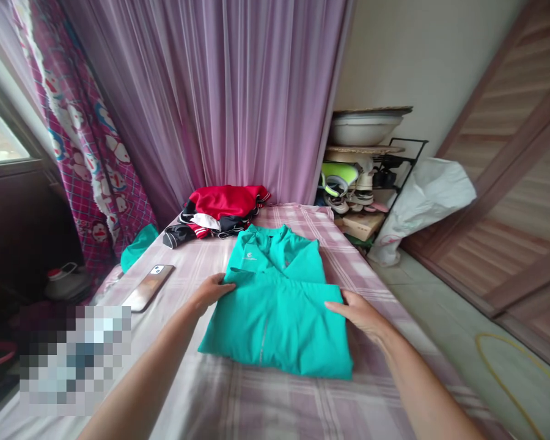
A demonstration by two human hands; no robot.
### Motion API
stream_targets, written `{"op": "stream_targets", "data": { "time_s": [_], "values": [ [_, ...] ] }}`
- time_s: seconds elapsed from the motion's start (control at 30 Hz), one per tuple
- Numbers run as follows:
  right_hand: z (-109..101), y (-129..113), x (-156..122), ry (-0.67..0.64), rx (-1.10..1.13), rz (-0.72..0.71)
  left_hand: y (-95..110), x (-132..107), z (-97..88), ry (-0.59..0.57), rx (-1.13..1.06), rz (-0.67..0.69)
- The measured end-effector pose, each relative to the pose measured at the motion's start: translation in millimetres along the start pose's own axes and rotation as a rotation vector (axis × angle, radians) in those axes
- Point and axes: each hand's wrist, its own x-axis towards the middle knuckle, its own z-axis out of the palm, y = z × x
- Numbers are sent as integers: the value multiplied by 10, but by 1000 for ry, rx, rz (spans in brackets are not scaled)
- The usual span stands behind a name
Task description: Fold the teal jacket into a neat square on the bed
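A teal zip jacket lies partly folded on the bed, its collar toward the far end and a small white logo on the chest. The lower part is doubled over, and its folded edge crosses the middle of the jacket. My left hand grips the left end of that edge, fingertips resting on the cloth. My right hand holds the right end of the same layer, the fingers partly hidden by the hand and fabric.
A plaid sheet covers the bed. Red and black clothes are piled at the far end, before a purple curtain. A phone lies on the left. A shoe rack and white bag stand beyond the right edge.
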Motion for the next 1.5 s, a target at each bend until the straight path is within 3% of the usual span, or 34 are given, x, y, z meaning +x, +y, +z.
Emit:
{"op": "stream_targets", "data": {
  "time_s": [0.1, 0.23, 0.33, 0.4, 0.53, 0.67, 0.77, 0.87, 0.97, 1.03, 1.1, 1.3, 1.4, 1.5],
  "values": [
    [54, -12, 39, 96, -139, -43, -24, -123, -72, -30, -196, -15],
    [55, -266, 166, 304, -328, -247, 121, -85, -123, 37, -262, 95],
    [62, -445, 341, 478, -483, -321, 245, 111, -102, 176, -105, 167],
    [104, -467, 478, 532, -668, -226, 272, 265, -37, 299, 124, 141],
    [233, -323, 650, 371, -1026, 68, 162, 459, 138, 351, 355, 26],
    [230, -228, 627, 307, -1068, 119, 23, 440, 152, 337, 436, -18],
    [183, -255, 566, 345, -1046, 46, 27, 273, 125, 351, 539, 52],
    [208, -255, 529, 349, -1027, -120, 90, -10, 268, 368, 788, 373],
    [272, -197, 522, 322, -994, -264, 116, -252, 574, 158, 918, 631],
    [302, -178, 509, 330, -971, -315, 86, -304, 769, 37, 931, 619],
    [335, -217, 460, 341, -966, -360, 30, -268, 899, -10, 931, 553],
    [726, -390, 163, 302, -995, -573, -81, -95, 980, 27, 979, 476],
    [939, -221, 124, 201, -1117, -449, -96, -103, 973, 32, 977, 471],
    [1004, -12, 172, 135, -1179, -317, -115, -106, 973, 27, 963, 474]
  ]
}}
